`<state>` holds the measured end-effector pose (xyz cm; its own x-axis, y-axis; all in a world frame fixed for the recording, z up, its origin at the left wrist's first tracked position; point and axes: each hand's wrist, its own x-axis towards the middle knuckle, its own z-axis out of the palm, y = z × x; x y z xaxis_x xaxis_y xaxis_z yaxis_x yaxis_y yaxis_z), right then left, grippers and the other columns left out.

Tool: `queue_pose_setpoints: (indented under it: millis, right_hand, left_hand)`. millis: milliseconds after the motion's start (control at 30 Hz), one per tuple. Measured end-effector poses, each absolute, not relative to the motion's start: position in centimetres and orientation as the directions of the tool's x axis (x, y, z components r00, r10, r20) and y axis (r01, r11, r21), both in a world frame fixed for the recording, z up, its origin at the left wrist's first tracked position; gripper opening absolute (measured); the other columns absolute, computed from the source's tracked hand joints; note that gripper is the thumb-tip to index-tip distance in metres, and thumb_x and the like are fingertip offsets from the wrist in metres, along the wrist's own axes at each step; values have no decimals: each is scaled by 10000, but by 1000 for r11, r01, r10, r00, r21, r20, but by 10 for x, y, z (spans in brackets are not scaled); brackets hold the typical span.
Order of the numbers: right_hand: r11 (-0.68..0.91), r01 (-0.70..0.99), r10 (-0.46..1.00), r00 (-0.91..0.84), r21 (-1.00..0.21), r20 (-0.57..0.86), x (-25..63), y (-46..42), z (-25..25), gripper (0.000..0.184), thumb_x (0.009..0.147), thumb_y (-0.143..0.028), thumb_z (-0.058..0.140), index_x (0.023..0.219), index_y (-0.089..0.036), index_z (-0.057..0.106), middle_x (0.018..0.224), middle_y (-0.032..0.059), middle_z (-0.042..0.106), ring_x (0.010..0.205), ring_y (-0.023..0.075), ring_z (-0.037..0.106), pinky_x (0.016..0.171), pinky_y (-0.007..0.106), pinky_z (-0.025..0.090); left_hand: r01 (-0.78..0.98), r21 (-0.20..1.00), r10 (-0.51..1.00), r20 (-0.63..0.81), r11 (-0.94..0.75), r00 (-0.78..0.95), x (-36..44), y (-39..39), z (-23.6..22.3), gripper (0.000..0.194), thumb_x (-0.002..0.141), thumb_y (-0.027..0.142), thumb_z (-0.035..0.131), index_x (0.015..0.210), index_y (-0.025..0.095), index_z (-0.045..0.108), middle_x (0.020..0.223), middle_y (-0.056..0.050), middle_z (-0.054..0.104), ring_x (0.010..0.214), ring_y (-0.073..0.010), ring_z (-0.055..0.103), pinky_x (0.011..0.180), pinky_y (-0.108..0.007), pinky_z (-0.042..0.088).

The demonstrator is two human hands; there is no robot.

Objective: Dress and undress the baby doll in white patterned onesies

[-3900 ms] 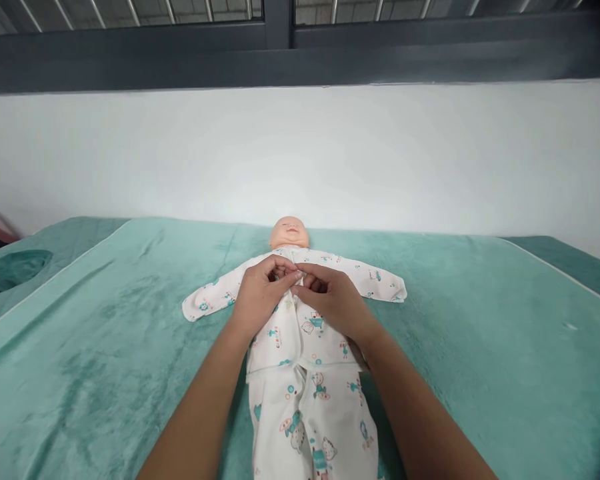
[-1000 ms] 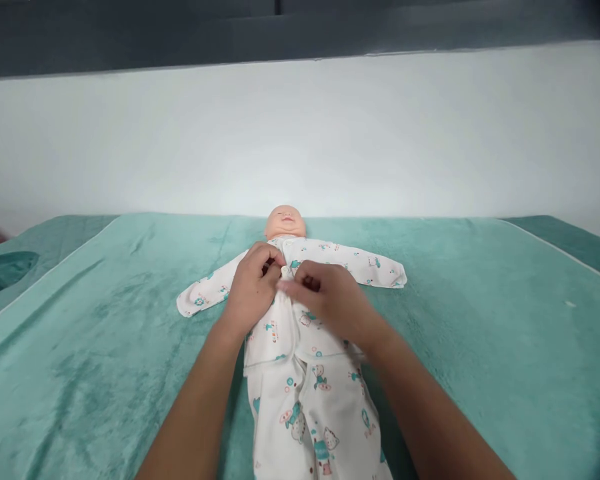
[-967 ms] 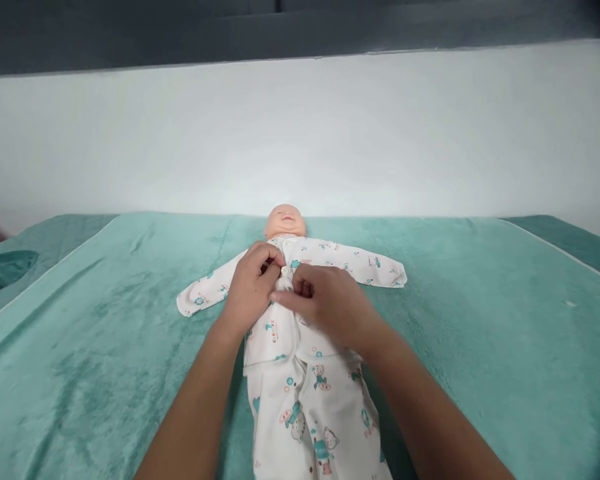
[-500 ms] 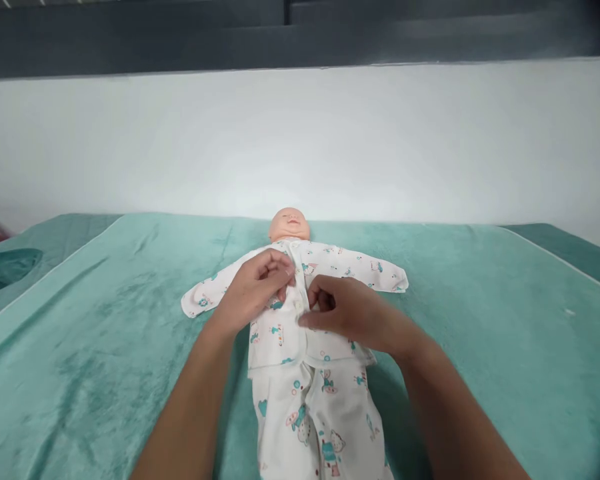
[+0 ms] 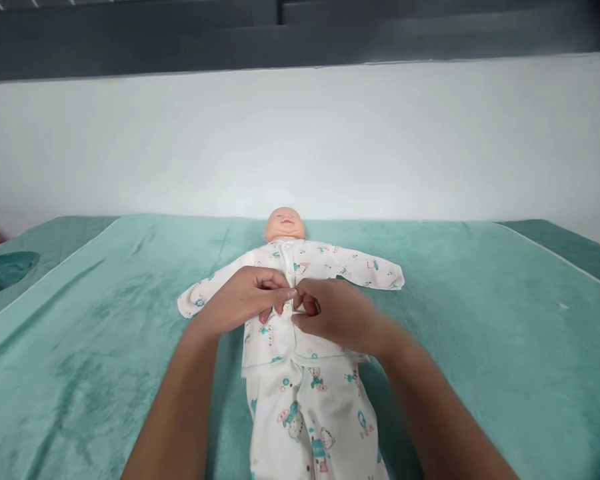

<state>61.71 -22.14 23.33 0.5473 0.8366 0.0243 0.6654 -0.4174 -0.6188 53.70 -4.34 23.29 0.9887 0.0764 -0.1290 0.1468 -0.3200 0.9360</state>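
A baby doll (image 5: 285, 223) lies on its back, dressed in a white baby shirt (image 5: 310, 343) with small teal and pink prints and matching pants (image 5: 295, 413). Both sleeves stretch out to the sides. Down the middle of the shirt runs a front placket with small buttons. My left hand (image 5: 260, 293) pinches the placket at mid-chest, thumb and fingers together beside a button. Close against it, my right hand (image 5: 327, 307) has its fingers curled in a pinch on the other side of the same edge. My fingers partly hide the cloth between them.
Teal plush bedding (image 5: 115, 360) spreads under the doll and to both sides. A white wall (image 5: 300, 140) stands behind the bed, with a dark band (image 5: 130, 40) above it. Dark teal folded cloth (image 5: 10, 270) lies at the far left.
My left hand has come down the placket from the upper chest to mid-chest. My right hand has shifted slightly left, so the two hands now meet at the shirt front.
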Motion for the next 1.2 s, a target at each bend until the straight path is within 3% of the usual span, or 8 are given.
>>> queue_pose_setpoints:
  millis: [133,267,400,567,667,867,1000,1200]
  right_hand:
    - [-348,597,854,521,-723,19,625,-224,229,166,779,-228,580,637,-187,505,585,-42,442,560,86,357,511,245,243]
    - [-213,267,901,426,-940,-83,640,-231,222,157,797,-328,638,766,-183,587,647,-43,451,561,73,377,491,218,282]
    - [-123,74,912,402,-990,-83,654,-240,217,289,765,-415,715,805,-167,572,651,-53,454,505,47,336,452,204,266]
    - [-147,163,889,455,-976,-58,647,-238,222,370,899,-533,537,775,-187,494,581,-63,398,466,58,334,447,212,264]
    - [-240,341,861,508,-909,-37,633,-231,228,390,867,-553,573,748,-190,494,628,-44,440,530,72,361,479,220,270]
    - [-401,634,817,574,-662,55,616,-223,233,316,818,-338,612,627,-181,414,581,-37,437,557,88,351,507,252,231]
    - [-292,466,875,483,-835,-37,627,-230,233,256,857,-300,543,654,-185,437,592,-46,375,536,78,344,490,235,263]
    - [-136,117,897,437,-984,-72,637,-234,225,309,889,-410,591,714,-173,498,516,-45,498,460,67,425,456,201,299]
  left_hand:
    - [165,914,-3,-179,-370,984,535,-38,232,233,779,417,682,773,185,696,684,-10,620,549,-88,505,497,-199,400]
    - [139,919,-49,-168,-368,985,534,-34,232,204,763,386,698,765,186,658,642,12,548,593,-94,487,523,-198,387]
    - [95,954,-35,-110,-284,993,534,-34,232,189,761,342,696,731,176,610,667,4,557,607,-102,512,577,-225,446]
    - [125,966,10,-126,-226,992,535,-35,231,156,773,307,702,742,173,629,632,14,577,576,-90,543,564,-205,444]
    - [126,971,27,-123,-201,992,535,-36,231,121,774,274,702,747,172,644,610,21,581,546,-77,544,546,-192,431]
    - [123,973,29,-120,-195,992,537,-37,230,130,780,291,710,771,171,661,630,15,601,527,-63,536,488,-168,365]
    - [128,974,25,-126,-187,992,537,-36,230,102,782,269,706,802,176,668,643,20,595,521,-60,531,496,-173,399]
    - [124,954,-39,-140,-273,989,534,-36,235,154,764,292,725,852,178,669,733,8,621,647,-92,561,599,-204,473]
